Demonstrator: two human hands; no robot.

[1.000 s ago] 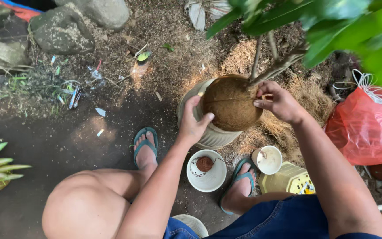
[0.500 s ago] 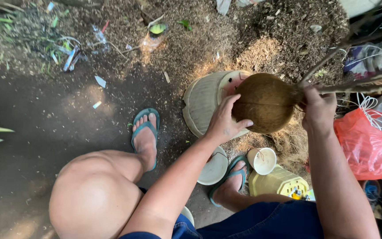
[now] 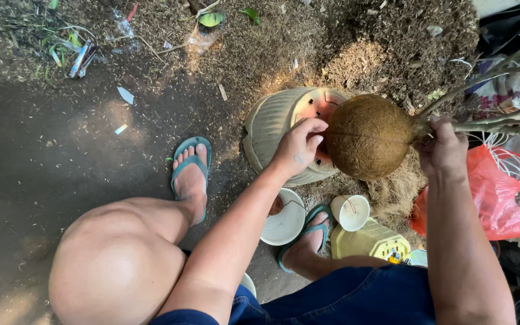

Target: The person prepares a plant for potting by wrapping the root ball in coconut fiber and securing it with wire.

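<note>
- Round brown root ball (image 3: 368, 135) of packed fibre, held up off the ground between both hands, just above an overturned cream ribbed pot (image 3: 278, 129).
- Bare grey stems (image 3: 489, 96) running out of the ball's far side, past the right hand toward the frame edge.
- Left hand (image 3: 299, 147) cupped against the near side of the ball, fingers curved and slightly spread over its surface, touching it.
- Right hand (image 3: 443, 147) closed in a fist around the base of the stems, right where these meet the ball.
- Beneath the left hand: the pot lying tilted, its pinkish underside with drain holes turned up, partly hidden by the ball.
- Below the left wrist: a white ribbed dish (image 3: 284, 219) on the ground, partly covered by the forearm.
- Between the two forearms: a small cream cup (image 3: 353, 212), and just below that a yellow-green container (image 3: 371, 241).
- Under the ball: a heap of loose dry fibre (image 3: 392, 192).
- Beside the right hand, on its outer side: a red plastic bag (image 3: 495, 192).
- Near the left forearm: two feet in teal flip-flops (image 3: 192, 171), one well left of the dish, the other just beside the cup.
- Further off beyond both hands: dark soil ground (image 3: 61, 150) strewn with dry chaff, scraps of litter and a green leaf (image 3: 210, 19).
</note>
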